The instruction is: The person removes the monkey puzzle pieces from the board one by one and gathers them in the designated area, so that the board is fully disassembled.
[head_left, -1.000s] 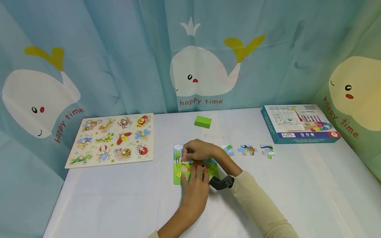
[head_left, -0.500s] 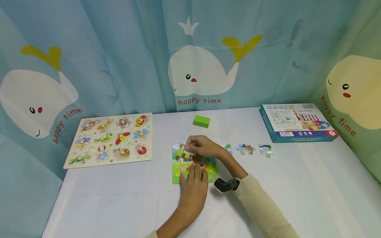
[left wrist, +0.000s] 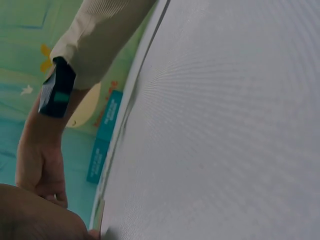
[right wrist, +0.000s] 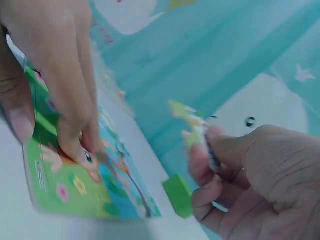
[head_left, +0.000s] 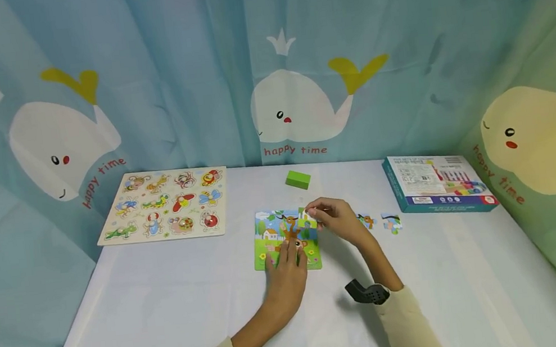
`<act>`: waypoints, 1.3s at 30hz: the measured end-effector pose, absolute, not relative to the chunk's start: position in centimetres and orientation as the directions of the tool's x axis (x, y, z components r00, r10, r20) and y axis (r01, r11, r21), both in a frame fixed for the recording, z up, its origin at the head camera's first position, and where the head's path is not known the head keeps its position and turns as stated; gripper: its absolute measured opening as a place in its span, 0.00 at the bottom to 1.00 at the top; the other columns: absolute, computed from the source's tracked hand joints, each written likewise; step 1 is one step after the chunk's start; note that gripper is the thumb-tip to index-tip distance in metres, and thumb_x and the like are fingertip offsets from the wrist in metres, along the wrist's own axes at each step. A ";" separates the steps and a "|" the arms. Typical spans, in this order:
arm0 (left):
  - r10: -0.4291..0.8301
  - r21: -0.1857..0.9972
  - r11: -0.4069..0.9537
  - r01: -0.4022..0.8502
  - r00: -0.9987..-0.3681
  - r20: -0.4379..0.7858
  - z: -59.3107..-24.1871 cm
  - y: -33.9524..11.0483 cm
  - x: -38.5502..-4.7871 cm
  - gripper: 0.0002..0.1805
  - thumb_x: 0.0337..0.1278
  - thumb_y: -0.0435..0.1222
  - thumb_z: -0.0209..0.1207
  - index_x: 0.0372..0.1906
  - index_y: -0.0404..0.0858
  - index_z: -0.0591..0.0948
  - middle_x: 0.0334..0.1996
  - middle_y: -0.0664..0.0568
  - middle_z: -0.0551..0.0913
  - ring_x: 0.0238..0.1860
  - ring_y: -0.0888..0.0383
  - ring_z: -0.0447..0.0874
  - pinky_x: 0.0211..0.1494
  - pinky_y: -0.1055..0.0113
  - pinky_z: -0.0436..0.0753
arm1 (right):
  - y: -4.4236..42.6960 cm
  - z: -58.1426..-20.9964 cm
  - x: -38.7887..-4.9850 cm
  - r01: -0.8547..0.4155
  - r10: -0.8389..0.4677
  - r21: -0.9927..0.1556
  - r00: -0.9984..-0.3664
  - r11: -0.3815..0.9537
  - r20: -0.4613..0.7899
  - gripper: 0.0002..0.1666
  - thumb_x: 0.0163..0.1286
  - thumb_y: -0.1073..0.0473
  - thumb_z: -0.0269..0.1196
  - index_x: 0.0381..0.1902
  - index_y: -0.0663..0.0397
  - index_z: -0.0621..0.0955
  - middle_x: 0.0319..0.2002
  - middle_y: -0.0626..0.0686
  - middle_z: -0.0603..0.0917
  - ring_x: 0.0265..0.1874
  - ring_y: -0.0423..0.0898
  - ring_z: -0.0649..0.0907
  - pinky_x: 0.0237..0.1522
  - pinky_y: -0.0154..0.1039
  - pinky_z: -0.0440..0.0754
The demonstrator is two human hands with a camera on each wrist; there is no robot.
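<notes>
A jigsaw puzzle board (head_left: 263, 261) with a deer picture lies on the table in front of the person. The left hand (head_left: 285, 286) rests on its lower part, fingertips pressing the surface, as the right wrist view also shows. Between thumb and fingers the right hand (head_left: 339, 221) pinches a puzzle piece (right wrist: 195, 122) with green on it, held above the board's upper right corner. To the right of that hand, two loose puzzle pieces (head_left: 392, 222) lie on the table, one partly hidden by the hand. The left wrist view hardly shows the board.
A wooden insect peg board (head_left: 193, 216) lies at the back left. Behind the puzzle sits a green block (head_left: 298, 180). A teal-edged box (head_left: 439, 182) occupies the back right. Curtains with whales (head_left: 296, 103) hang right behind the table.
The right hand, pinching the puzzle piece, has moved from the board's left side to its upper right corner. The left hand has stayed put on the board.
</notes>
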State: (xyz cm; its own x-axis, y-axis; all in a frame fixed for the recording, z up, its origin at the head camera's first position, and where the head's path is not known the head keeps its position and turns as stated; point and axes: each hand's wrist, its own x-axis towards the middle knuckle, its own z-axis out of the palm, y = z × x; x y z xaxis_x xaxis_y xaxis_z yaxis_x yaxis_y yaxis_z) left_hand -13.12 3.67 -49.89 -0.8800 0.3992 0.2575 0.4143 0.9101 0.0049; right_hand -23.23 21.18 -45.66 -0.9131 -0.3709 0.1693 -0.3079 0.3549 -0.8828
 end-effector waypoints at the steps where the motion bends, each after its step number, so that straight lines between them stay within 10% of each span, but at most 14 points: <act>1: 0.400 -0.001 0.910 0.414 -0.879 0.258 -49.9 3.7 -13.1 0.28 0.52 0.37 0.71 0.60 0.39 0.79 0.65 0.42 0.74 0.66 0.47 0.72 0.54 0.41 0.79 | 21.7 -45.6 -22.8 -0.309 -0.367 -0.878 -0.915 0.365 0.169 0.13 0.74 0.62 0.57 0.49 0.65 0.82 0.29 0.63 0.81 0.24 0.59 0.81 0.27 0.47 0.81; 39: 0.412 0.007 0.902 0.431 -0.868 0.278 -50.1 3.5 -13.1 0.27 0.51 0.36 0.71 0.59 0.38 0.79 0.64 0.41 0.73 0.67 0.46 0.72 0.54 0.40 0.78 | 27.1 -47.1 -18.3 -0.102 -0.278 -0.721 -0.952 0.686 -0.129 0.24 0.60 0.60 0.71 0.50 0.64 0.76 0.30 0.56 0.81 0.21 0.42 0.79 0.20 0.36 0.79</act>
